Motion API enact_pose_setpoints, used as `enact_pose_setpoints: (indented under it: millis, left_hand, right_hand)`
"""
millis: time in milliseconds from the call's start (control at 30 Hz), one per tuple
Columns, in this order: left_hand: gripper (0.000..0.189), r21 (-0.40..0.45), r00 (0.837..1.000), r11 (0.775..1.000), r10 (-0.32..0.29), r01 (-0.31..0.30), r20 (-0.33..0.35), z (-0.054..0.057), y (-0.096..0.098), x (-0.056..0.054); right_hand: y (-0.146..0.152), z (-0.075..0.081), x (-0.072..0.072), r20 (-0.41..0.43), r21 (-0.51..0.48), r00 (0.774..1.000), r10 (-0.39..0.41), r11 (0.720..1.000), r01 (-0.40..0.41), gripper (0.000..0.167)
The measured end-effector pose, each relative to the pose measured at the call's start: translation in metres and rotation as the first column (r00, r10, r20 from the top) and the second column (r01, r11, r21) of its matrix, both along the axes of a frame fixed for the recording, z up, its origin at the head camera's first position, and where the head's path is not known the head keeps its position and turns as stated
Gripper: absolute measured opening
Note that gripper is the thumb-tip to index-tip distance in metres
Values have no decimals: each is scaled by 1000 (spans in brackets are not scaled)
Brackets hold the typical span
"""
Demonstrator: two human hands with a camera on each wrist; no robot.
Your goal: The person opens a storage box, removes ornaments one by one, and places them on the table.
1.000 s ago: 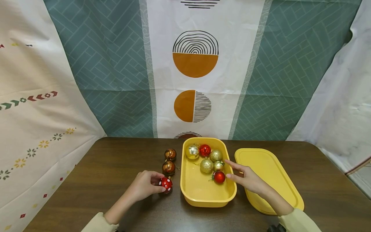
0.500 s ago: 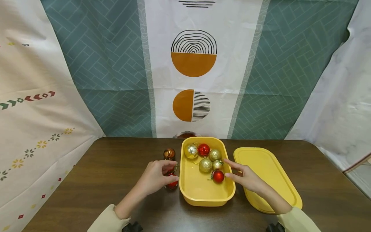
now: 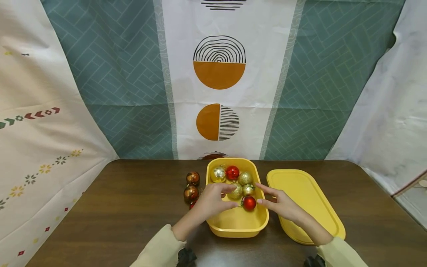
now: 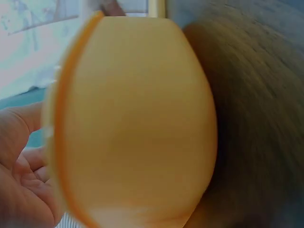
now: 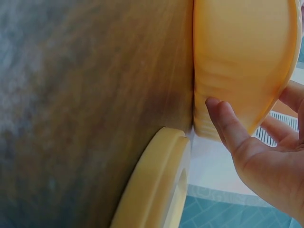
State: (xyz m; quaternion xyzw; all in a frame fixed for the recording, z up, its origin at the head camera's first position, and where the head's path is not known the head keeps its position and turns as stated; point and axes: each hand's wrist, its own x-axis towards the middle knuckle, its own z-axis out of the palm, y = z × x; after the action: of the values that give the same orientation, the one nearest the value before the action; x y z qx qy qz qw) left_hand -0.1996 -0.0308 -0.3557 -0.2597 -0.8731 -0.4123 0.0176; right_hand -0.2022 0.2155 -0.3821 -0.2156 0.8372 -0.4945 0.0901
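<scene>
A: ok so what just changed on your feed?
B: Left hand (image 3: 213, 200) swung off the bench and is now over the yellow box (image 3: 233, 233). Half a second ago I had it by the polka-dot red bauble (image 3: 192, 205), which now sits mostly hidden behind it, near two brown baubles (image 3: 191, 194).
A: holding anything?
B: Not that I can see. Thumb and fingers are well apart, right by the gold glitter bauble (image 3: 237, 192) in the box. Can't tell if they touch it. I'd read that as the polka-dot one being done with and this hand being free.
A: and the right?
B: Right hand (image 3: 285, 204) hasn't really budged. Fingers straddle the box's right rim, thumb and index parted near the plain red bauble (image 3: 249, 203). Looks like it's steadying the box to me, but no clue how firmly.
</scene>
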Motion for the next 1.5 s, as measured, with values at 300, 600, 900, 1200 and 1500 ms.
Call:
enact_pose_setpoints:
  millis: [300,600,900,1200,1500]
  left_hand:
    - [48,-105,995,991,71,-78,-75,-7,18,-15]
    - [50,-199,991,972,107,-122,-86,-13,24,-33]
    - [44,-295,984,943,119,-153,-129,-19,25,-40]
    - [36,-291,980,943,120,-163,-159,-19,25,-42]
    - [38,-288,978,941,134,-176,-158,-18,25,-39]
  right_hand:
    - [-1,4,1,11,-26,1000,20,999,-20,60]
    - [-1,0,1,8,1,1000,-11,1000,11,59]
    - [-1,1,1,9,-29,1000,12,1000,-12,59]
    - [-1,1,1,8,6,1000,-17,1000,17,58]
    - [-2,1,1,9,-10,1000,-6,1000,7,59]
